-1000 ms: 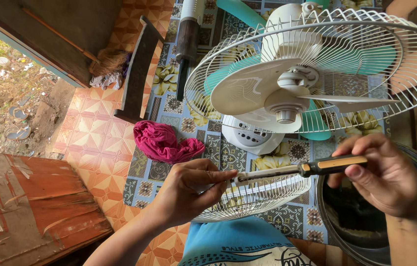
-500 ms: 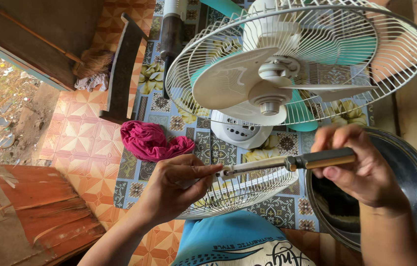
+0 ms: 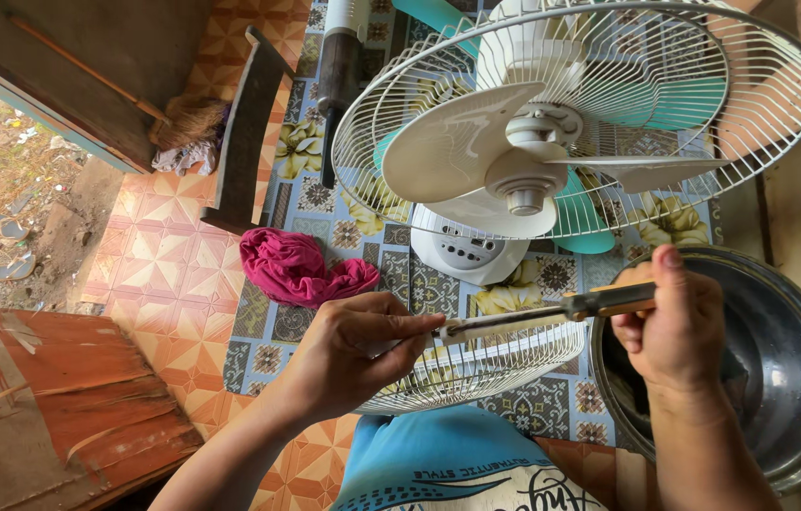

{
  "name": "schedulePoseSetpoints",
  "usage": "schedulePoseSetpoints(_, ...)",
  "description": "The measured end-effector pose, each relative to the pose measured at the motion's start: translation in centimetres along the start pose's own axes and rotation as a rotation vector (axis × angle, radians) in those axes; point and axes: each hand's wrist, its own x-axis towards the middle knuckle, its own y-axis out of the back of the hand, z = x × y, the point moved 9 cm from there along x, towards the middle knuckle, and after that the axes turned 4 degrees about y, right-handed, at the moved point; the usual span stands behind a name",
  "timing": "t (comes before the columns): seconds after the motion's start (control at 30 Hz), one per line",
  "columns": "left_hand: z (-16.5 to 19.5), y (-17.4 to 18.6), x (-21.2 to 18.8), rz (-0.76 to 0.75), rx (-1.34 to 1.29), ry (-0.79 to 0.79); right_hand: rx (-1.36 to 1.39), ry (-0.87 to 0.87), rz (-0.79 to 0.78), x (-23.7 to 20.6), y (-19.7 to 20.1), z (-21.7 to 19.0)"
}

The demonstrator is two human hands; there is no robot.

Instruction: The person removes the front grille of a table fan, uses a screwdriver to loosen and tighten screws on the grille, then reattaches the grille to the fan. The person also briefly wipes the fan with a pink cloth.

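Gripping a screwdriver (image 3: 552, 314) handle in the right hand (image 3: 677, 326), fist closed around it. Pinching its metal tip with the left hand (image 3: 353, 355), right over a white fan grille (image 3: 476, 374), pink rag (image 3: 301, 267) nearby.

White fan (image 3: 514, 180), magenta cloth (image 3: 301, 267), orange-patterned floor tiles (image 3: 164, 274), silver bowl (image 3: 789, 360).

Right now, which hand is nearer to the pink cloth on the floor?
Left. The left hand pinches the screwdriver tip just below and right of the pink cloth; the right hand grips the handle farther right, above the metal basin.
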Motion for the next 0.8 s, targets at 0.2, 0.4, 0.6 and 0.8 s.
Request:
schedulePoseSetpoints(0.2,0.5,0.2,0.3,0.002,0.052,-0.057,0.178,0.024,0.074,-0.9,3.8,1.4)
schedulePoseSetpoints(0.4,0.0,0.5,0.5,-0.076,-0.099,0.007,0.657,0.054,-0.174,-4.9,11.2,5.7)
schedulePoseSetpoints(0.6,0.0,0.7,0.8,-0.137,-0.177,0.056,0.527,0.266,0.120,-11.6,20.6,6.8)
schedulePoseSetpoints(0.8,0.7,2.3,1.0,-0.011,0.042,-0.109,0.280,0.354,0.069,-17.6,14.1,5.3)
